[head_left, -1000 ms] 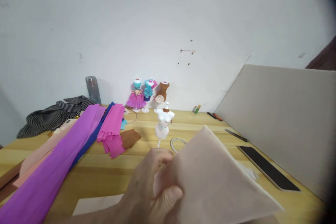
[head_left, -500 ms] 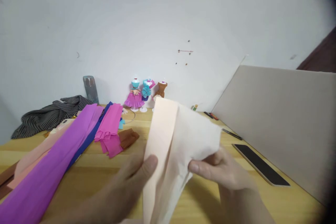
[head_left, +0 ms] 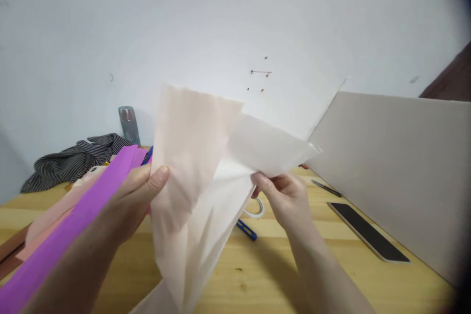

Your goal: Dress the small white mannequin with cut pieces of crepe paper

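Observation:
A large sheet of pale peach and white crepe paper (head_left: 198,152) is spread between my hands, folded over and creased, above the table. My left hand (head_left: 142,189) pinches its left edge, the thumb lying on the front face. At the right edge, my right hand (head_left: 281,194) grips the white part between thumb and fingers. Beneath the paper, a blue-handled tool (head_left: 246,229) pokes out, its other end hidden. A white ring (head_left: 258,208), perhaps a tape roll, shows partly just left of my right hand.
Purple crepe paper (head_left: 77,221) and peach strips (head_left: 55,221) lie on the left of the wooden table (head_left: 257,284). Behind them are a striped cloth (head_left: 79,159) and a flask (head_left: 129,125). A black flat device (head_left: 368,232), a pen-like tool (head_left: 326,188) and a pale board (head_left: 386,157) are right.
The paper has been opened out wider and raised, now covering the small dress forms behind it. My left hand has moved left and up; my right hand has risen slightly.

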A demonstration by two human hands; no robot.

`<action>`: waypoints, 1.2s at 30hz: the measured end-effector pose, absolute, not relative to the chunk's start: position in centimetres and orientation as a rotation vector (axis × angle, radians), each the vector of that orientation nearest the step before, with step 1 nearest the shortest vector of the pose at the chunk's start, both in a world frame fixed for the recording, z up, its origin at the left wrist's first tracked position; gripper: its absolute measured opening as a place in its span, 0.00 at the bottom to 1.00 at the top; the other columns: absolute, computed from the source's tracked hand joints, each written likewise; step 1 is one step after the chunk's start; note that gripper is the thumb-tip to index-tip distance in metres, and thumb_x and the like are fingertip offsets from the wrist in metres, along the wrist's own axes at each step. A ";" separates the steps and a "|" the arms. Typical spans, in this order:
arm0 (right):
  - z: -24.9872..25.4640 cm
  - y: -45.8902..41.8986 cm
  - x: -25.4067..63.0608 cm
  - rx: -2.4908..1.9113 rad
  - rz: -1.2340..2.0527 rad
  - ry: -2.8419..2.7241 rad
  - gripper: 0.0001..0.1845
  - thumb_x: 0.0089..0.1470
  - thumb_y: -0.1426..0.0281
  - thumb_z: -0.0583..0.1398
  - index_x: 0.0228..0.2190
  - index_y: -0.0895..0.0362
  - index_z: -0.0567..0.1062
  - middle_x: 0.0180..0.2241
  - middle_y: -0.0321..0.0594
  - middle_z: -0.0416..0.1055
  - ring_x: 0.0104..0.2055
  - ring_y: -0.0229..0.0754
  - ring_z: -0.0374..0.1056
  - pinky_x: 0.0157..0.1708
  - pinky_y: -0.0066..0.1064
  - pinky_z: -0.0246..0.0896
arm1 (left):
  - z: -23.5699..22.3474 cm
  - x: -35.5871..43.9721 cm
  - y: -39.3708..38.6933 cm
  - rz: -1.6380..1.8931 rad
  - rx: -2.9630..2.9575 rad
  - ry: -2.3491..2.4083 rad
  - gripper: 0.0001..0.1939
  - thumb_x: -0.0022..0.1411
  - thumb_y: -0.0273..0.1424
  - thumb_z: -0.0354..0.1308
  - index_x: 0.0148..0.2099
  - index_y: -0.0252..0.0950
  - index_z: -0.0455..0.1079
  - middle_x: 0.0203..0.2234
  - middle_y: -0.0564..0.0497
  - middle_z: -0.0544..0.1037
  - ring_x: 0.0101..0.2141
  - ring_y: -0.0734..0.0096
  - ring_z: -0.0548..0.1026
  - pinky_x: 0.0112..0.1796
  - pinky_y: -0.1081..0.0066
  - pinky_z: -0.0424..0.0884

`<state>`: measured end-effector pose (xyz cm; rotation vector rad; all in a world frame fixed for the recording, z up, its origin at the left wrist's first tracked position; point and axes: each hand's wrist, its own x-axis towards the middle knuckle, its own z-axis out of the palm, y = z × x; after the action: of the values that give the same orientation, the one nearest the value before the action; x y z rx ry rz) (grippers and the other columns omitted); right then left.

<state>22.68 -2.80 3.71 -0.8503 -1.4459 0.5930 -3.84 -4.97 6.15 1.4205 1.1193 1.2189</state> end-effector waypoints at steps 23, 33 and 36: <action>5.6 -4.1 23.9 -0.698 0.987 -1.514 0.27 0.40 0.48 0.66 0.36 0.55 0.78 0.25 0.41 0.73 0.24 0.41 0.68 0.23 0.30 0.65 | 12.9 -4.8 -2.0 0.248 1.979 0.912 0.12 0.55 0.38 0.58 0.31 0.34 0.75 0.27 0.52 0.77 0.29 0.68 0.74 0.26 0.77 0.68; 5.5 -2.8 24.8 -0.782 1.489 -2.189 0.27 0.45 0.51 0.65 0.37 0.61 0.77 0.26 0.39 0.73 0.26 0.37 0.69 0.26 0.26 0.65 | 5.5 -4.1 3.9 -0.115 1.977 0.920 0.19 0.58 0.40 0.57 0.48 0.37 0.72 0.42 0.49 0.79 0.41 0.67 0.75 0.40 0.73 0.69; 5.3 -2.0 25.5 -0.794 1.586 -2.320 0.26 0.48 0.53 0.63 0.39 0.62 0.76 0.29 0.41 0.75 0.26 0.37 0.70 0.27 0.26 0.66 | 4.0 -3.2 3.9 -0.179 2.093 0.966 0.16 0.58 0.37 0.55 0.46 0.35 0.73 0.44 0.48 0.78 0.43 0.64 0.74 0.40 0.73 0.68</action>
<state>25.48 -2.00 5.28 -0.7944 -2.3198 1.5858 -3.20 3.87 3.96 2.0931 0.9655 -0.1790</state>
